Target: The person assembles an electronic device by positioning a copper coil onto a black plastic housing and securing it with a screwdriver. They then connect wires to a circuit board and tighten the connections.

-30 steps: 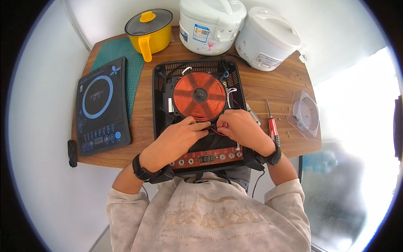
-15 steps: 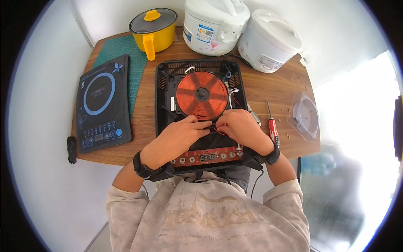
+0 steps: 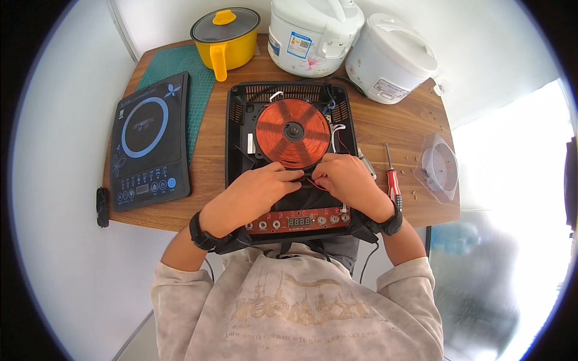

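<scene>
An opened induction cooker base (image 3: 231, 153) lies in front of me, its round copper coil (image 3: 301, 153) exposed. Both hands meet just below the coil's near edge. The fingers of my left hand (image 3: 265, 189) are bent and pressed together over a small dark spot; what they grip is hidden. My right hand (image 3: 349, 183) pinches a thin red wire (image 3: 316, 185) between thumb and fingertips. Nearer to me, a red circuit board (image 3: 271, 224) with a small display and round buttons runs along the base's front.
The black glass top plate (image 3: 150, 150) lies at left, partly on a green cutting mat (image 3: 201, 99). A yellow pot (image 3: 232, 55) and two white rice cookers (image 3: 313, 42) stand behind. At right are a screwdriver (image 3: 393, 183), loose screws (image 3: 414, 195) and a clear plastic tray (image 3: 439, 168).
The whole view has shifted slightly. Both hands stay at the coil's near edge, with only small finger movements at the wire.
</scene>
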`<action>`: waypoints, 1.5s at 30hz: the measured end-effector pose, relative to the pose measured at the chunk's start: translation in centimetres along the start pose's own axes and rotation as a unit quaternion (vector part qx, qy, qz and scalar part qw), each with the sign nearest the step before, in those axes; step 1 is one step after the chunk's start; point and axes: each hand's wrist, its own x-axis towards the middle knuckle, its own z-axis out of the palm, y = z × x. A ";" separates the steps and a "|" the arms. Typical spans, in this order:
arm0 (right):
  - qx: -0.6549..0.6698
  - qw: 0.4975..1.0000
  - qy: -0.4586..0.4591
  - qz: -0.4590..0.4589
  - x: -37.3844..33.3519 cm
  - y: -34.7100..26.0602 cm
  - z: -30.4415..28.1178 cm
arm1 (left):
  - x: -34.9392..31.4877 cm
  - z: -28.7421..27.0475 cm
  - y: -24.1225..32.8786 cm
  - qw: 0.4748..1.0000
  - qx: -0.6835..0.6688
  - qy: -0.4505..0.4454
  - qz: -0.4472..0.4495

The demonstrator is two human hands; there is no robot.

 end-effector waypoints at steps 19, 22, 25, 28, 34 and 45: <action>0.083 0.995 0.055 0.018 -0.8 -0.3 -0.9 | 1.0 -1.9 0.0 0.998 -0.059 -0.013 0.001; 0.075 0.990 0.104 0.050 -1.8 -0.4 -2.1 | 2.7 -3.0 0.1 0.998 -0.056 -0.041 -0.004; 0.076 0.978 0.165 0.106 -3.8 0.1 -3.4 | 4.8 -3.3 -0.1 0.997 -0.064 -0.053 -0.001; 0.079 0.958 0.216 0.171 -6.5 0.8 -4.2 | 6.5 -2.4 -1.6 0.993 -0.091 -0.069 0.009; 0.037 0.907 0.266 0.323 -13.3 3.4 -2.6 | 9.2 -2.0 -2.6 0.976 -0.152 -0.153 0.007; -0.023 0.878 0.259 0.402 -16.5 3.7 1.6 | 11.2 -1.3 -4.0 0.964 -0.161 -0.203 0.057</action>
